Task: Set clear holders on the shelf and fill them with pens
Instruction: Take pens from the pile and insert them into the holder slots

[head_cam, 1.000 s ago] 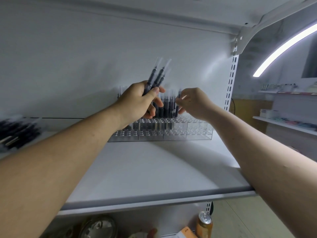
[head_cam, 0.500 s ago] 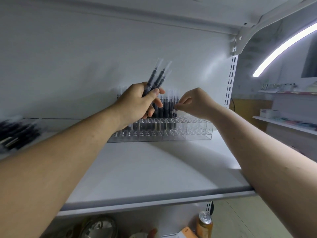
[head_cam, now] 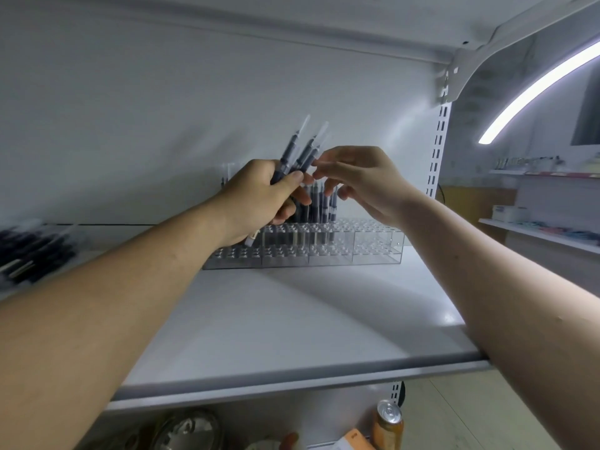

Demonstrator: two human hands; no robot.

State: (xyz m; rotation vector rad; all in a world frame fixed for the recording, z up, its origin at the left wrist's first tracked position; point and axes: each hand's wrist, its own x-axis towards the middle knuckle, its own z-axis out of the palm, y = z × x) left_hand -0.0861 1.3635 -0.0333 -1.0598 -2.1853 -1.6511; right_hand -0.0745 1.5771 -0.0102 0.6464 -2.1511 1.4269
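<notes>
A clear stepped pen holder (head_cam: 373,251) stands at the back of the white shelf (head_cam: 292,326), against the rear wall. Several dark pens (head_cam: 319,203) stand upright in its back row. My left hand (head_cam: 259,199) is above the holder's left part, closed around a bunch of dark pens with clear caps (head_cam: 300,151) that point up and to the right. My right hand (head_cam: 360,180) is beside it with fingers spread, its fingertips at the bunch. No pen is held in my right hand.
A blurred pile of dark pens (head_cam: 29,251) lies at the far left of the shelf. Below the shelf's front edge are a drink can (head_cam: 388,423) and a round metal object (head_cam: 185,430). A slotted upright (head_cam: 438,147) bounds the shelf's right side.
My right hand has let go of the pen it set in the holder's back row, risen, and opened toward the bunch in my left hand. The left hand has barely moved.
</notes>
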